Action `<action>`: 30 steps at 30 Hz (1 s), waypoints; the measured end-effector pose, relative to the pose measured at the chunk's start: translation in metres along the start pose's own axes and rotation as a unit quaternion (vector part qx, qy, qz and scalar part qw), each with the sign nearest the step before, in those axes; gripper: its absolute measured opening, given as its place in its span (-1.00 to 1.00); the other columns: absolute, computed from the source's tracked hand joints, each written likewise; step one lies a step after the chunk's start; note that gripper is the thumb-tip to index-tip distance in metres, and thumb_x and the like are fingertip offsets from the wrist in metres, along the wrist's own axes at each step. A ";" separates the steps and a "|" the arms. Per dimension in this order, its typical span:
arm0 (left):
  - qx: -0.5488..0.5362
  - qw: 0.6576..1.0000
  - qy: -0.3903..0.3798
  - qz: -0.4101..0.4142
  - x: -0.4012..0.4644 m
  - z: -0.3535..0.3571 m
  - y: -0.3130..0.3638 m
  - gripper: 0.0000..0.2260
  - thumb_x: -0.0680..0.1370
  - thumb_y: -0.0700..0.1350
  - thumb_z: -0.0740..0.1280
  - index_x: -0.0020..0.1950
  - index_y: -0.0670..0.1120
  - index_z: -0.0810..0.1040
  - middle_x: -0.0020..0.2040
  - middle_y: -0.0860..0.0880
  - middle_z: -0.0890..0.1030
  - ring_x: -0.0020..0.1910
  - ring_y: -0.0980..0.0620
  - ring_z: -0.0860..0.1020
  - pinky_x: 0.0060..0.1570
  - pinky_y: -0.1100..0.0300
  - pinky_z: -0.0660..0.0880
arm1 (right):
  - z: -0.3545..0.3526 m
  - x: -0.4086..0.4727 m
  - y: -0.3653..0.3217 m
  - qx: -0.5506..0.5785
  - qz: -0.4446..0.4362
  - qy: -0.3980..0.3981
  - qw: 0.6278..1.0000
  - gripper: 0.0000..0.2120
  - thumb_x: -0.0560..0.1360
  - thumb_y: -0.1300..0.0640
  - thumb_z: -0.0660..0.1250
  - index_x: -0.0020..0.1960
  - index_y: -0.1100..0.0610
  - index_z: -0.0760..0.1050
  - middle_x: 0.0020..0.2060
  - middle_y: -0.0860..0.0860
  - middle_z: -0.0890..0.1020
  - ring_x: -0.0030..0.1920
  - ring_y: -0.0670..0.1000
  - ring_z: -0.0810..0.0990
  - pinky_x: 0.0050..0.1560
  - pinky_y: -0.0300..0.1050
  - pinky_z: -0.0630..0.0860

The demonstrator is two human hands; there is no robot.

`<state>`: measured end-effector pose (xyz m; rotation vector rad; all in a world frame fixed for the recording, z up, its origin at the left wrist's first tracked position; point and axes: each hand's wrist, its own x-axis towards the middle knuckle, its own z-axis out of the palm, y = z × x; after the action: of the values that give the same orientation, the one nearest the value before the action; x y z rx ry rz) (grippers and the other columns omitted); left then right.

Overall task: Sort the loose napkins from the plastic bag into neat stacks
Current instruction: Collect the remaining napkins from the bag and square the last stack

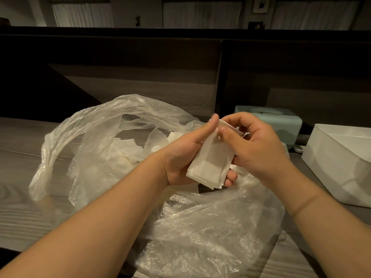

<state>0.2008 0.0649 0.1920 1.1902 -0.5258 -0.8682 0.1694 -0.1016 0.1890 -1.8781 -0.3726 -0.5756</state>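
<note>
A small stack of white napkins [209, 163] is held upright above the table, between both hands. My left hand [184, 153] cups the stack from the left, thumb along its top edge and fingers under its lower end. My right hand [259, 143] grips the stack's right side, thumb pressed on its upper face. A crumpled clear plastic bag [96, 137] lies open behind and beneath the hands, with several loose white napkins [128, 151] showing through it.
A white open box [339, 161] stands at the right on the grey wooden table [22, 167]. A pale green tissue box [285, 121] sits behind my right hand. A dark partition wall rises along the table's far edge.
</note>
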 end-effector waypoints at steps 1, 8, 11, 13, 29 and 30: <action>-0.001 1.000 -0.006 0.001 0.000 -0.001 -0.001 -0.47 0.59 0.26 0.30 0.33 -0.13 0.53 0.02 -0.21 0.62 -0.07 -0.21 0.59 0.06 -0.11 0.56 | 0.000 0.000 0.002 -0.025 -0.013 -0.003 1.000 -0.92 0.60 -0.03 0.36 0.04 -0.20 0.59 0.02 -0.15 0.57 0.04 -0.07 0.60 -0.05 0.02 0.69; -0.012 1.000 -0.005 -0.006 0.002 -0.003 -0.003 -0.65 0.54 -0.10 0.37 0.29 -0.19 0.50 0.00 -0.23 0.59 -0.06 -0.20 0.59 0.15 -0.13 0.51 | 0.004 0.003 0.006 -0.033 0.011 -0.007 0.999 -0.77 0.65 0.01 0.29 0.04 -0.35 0.56 -0.05 -0.35 0.54 0.07 -0.14 0.58 0.11 0.09 0.63; -0.010 1.000 -0.007 0.009 0.002 -0.003 -0.003 -0.64 0.52 -0.17 0.35 0.31 -0.19 0.49 -0.02 -0.22 0.62 -0.06 -0.18 0.60 0.13 -0.11 0.55 | 0.004 0.002 0.007 -0.030 0.039 -0.024 0.999 -0.82 0.65 0.01 0.29 0.03 -0.26 0.60 0.02 -0.18 0.60 0.06 -0.04 0.63 0.09 0.16 0.64; -0.019 1.000 -0.015 0.004 0.002 -0.002 -0.003 -0.66 0.52 -0.17 0.35 0.29 -0.17 0.50 -0.04 -0.20 0.62 -0.08 -0.17 0.60 0.07 -0.07 0.57 | 0.004 0.001 0.006 -0.022 0.049 -0.029 0.998 -0.85 0.64 0.03 0.30 0.04 -0.18 0.62 0.02 -0.09 0.63 0.04 0.01 0.65 0.05 0.18 0.65; -0.185 0.968 0.158 0.061 -0.001 -0.010 0.013 -0.57 0.63 0.07 0.24 0.37 -0.17 0.55 0.07 -0.18 0.65 -0.15 -0.13 0.61 -0.02 -0.03 0.52 | -0.004 0.005 0.009 -0.252 0.121 -0.082 0.957 -0.94 0.62 0.03 0.32 0.00 -0.04 0.57 -0.12 -0.12 0.63 -0.08 -0.10 0.58 -0.12 -0.24 0.49; -0.194 0.966 0.162 0.059 0.000 -0.011 0.013 -0.54 0.62 0.09 0.25 0.39 -0.17 0.53 0.07 -0.19 0.65 -0.15 -0.12 0.60 -0.04 -0.01 0.52 | -0.004 0.004 0.007 -0.303 0.112 -0.117 0.939 -0.95 0.60 0.01 0.36 0.05 -0.07 0.57 -0.08 -0.15 0.61 -0.06 -0.14 0.56 -0.11 -0.27 0.47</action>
<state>0.2125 0.0729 0.2012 0.9055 -0.1474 -0.6214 0.1752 -0.1079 0.1865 -2.5566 -0.1300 -0.3285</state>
